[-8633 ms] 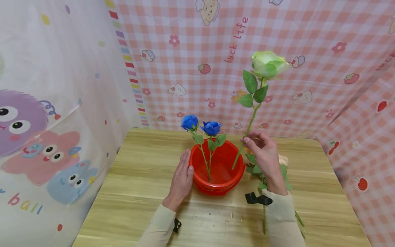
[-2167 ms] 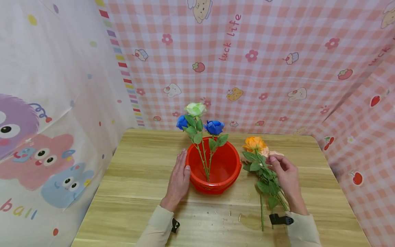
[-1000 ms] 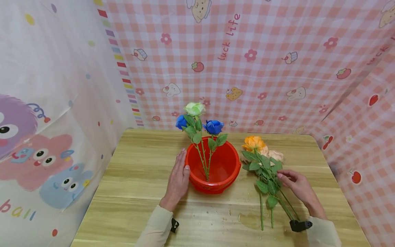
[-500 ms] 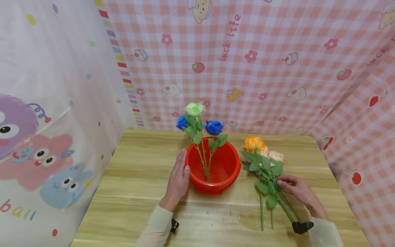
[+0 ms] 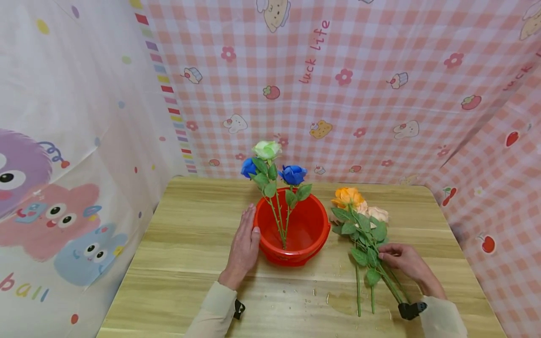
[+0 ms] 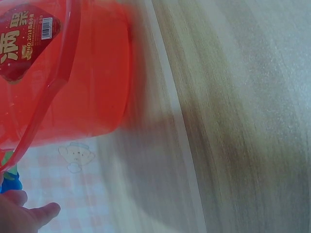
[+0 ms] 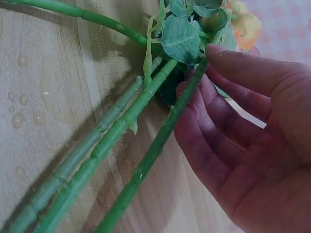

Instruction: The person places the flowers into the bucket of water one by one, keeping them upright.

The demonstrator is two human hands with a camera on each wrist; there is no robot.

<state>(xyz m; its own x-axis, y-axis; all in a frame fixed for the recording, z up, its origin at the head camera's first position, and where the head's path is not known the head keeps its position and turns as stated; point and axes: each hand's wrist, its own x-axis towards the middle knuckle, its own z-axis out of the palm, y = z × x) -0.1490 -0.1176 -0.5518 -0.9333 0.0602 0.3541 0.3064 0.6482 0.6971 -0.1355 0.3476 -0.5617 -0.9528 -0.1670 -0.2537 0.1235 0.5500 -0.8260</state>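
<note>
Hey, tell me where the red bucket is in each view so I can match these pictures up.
Head: the red bucket sits just below centre, the left hand against its side.
Left wrist: upper left, cut off by the picture's edge.
Right wrist: not in it.
Shared landmark: the wood-grain table.

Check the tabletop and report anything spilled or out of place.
Clear droplets and a wet patch mark the table, on the person's side of the red bucket and beside the flower stems. Loose liquid there looks like a small spill.
</note>
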